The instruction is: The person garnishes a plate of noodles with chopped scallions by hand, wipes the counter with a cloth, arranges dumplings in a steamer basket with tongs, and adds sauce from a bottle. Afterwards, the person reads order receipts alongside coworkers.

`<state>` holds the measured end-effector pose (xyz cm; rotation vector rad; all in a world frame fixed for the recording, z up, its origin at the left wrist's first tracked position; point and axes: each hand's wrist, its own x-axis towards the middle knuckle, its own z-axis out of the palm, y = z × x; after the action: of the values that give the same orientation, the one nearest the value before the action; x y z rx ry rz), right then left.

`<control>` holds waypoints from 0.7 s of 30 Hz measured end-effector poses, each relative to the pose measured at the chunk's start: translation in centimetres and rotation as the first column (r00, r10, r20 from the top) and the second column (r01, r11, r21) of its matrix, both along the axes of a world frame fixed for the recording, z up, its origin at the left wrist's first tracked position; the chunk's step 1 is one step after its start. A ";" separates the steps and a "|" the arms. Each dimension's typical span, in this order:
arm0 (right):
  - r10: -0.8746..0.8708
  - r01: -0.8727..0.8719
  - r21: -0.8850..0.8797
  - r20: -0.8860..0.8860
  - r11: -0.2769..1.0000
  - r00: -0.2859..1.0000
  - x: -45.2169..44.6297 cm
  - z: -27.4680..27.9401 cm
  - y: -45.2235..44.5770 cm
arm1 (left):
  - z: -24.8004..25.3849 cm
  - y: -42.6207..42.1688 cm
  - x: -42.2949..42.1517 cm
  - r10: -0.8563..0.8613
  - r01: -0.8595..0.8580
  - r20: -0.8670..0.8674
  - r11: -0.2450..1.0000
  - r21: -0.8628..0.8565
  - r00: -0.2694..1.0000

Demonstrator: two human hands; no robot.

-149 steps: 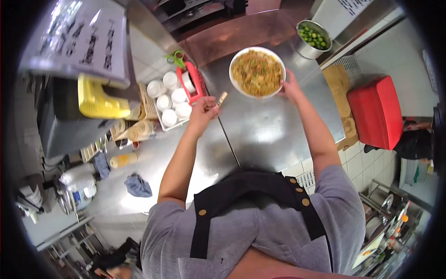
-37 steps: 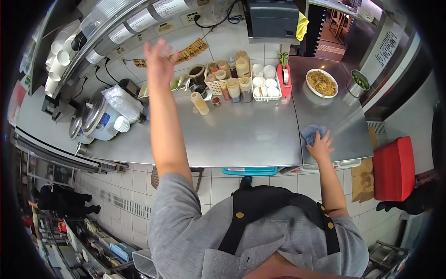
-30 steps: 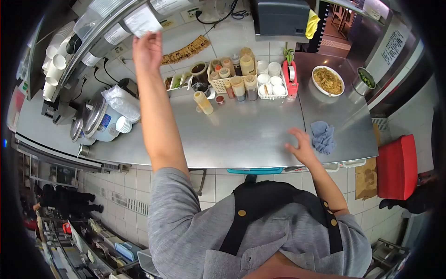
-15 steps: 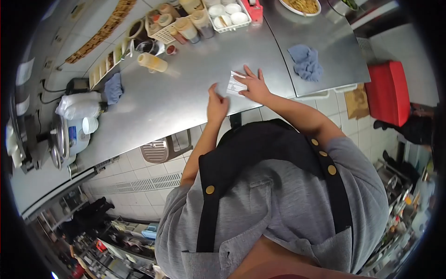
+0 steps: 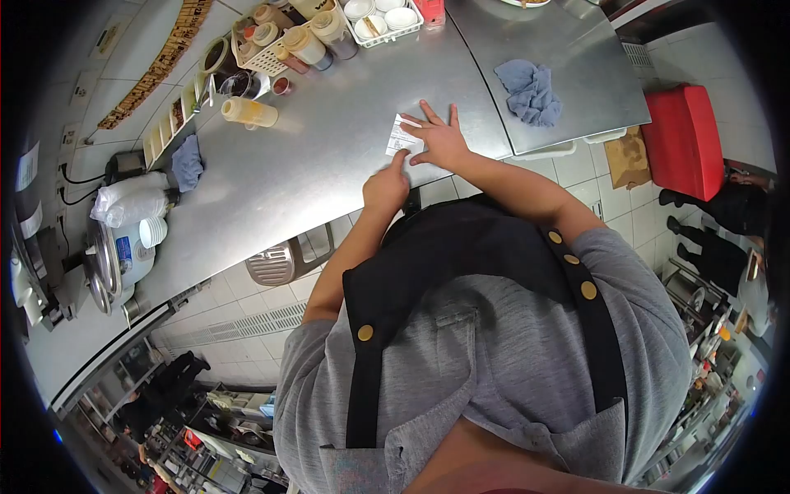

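A small white printed slip [image 5: 398, 140] lies on the steel counter [image 5: 329, 156] near its front edge. My right hand [image 5: 442, 142] rests over the slip's right side with its fingers spread, pressing it flat. From the lower left, my left hand [image 5: 386, 189] reaches the slip's lower edge with the index finger stretched out and the other fingers curled. Neither hand grips anything that shows. To the right of the hands a crumpled blue cloth [image 5: 531, 92] lies on the counter.
Sauce bottles [image 5: 306, 48] stand in and beside a basket at the back, next to white cups [image 5: 383, 18]. One yellowish bottle [image 5: 249, 113] stands nearer. At left are a second cloth [image 5: 188, 163] and a pot [image 5: 132, 255]. A red bin [image 5: 683, 142] is at right.
My left index finger has come onto the slip's lower edge. My right hand stays on the slip. The view has shifted slightly, and the food bowl is now almost out of frame.
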<state>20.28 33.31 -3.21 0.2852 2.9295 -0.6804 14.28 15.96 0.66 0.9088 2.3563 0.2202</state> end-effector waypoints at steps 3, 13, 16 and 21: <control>0.009 -0.009 0.012 -0.009 1.000 1.000 0.0 -0.1 0.1 | -0.6 -1.0 -2.2 0.044 -0.046 -0.061 0.999 -0.024 0.997; 0.274 -0.289 0.033 -0.434 0.957 0.858 0.5 1.2 0.4 | -3.6 -0.7 -7.8 0.080 -0.179 0.167 0.636 0.750 0.983; 0.240 -0.313 -0.009 -0.620 0.950 0.747 1.2 7.3 0.5 | 2.0 0.8 -10.5 -0.090 -0.193 0.296 0.573 0.797 0.951; -0.116 -0.042 -0.205 -0.699 0.978 0.706 4.2 10.2 2.9 | 20.9 -2.3 -19.8 0.730 0.124 -0.341 0.336 0.934 0.593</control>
<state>24.50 36.21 7.03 0.0548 3.5175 -1.3628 -5.52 13.67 21.54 1.0164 3.1851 1.8836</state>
